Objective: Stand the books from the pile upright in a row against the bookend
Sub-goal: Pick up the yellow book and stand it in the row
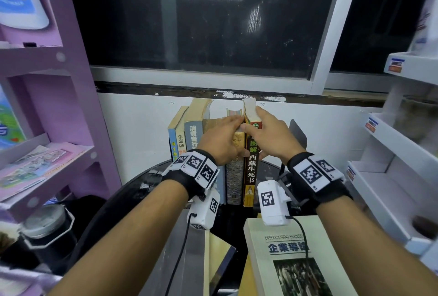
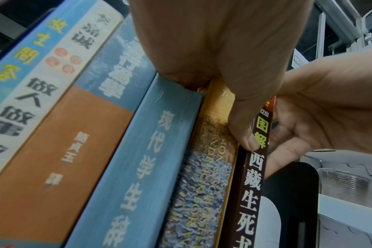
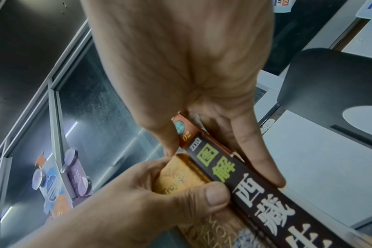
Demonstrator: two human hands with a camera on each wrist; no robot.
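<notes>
Several books stand upright in a row on the round dark table (image 1: pixel 142 184). At the row's right end is a dark brown book (image 1: pixel 251 175) (image 2: pixel 251 193) (image 3: pixel 265 206). My right hand (image 1: pixel 265 129) (image 3: pixel 191 67) pinches its top, thumb on the left side and fingers on the right cover. My left hand (image 1: pixel 225 135) (image 2: pixel 223 50) lies over the top of the neighbouring gold-and-mosaic book (image 1: pixel 234 177) (image 2: pixel 202 184), thumb down on its spine. The black bookend (image 1: pixel 298 133) (image 3: pixel 329 80) stands just right of the dark book, with a gap between them. A cream book (image 1: pixel 291 260) lies flat on the pile in front.
More flat books (image 1: pixel 218 260) lie under and beside the cream one. A purple shelf unit (image 1: pixel 47 106) stands close on the left and a white one (image 1: pixel 403 141) on the right. A lidded jar (image 1: pixel 45 222) sits low at the left. Wall and dark window are behind the row.
</notes>
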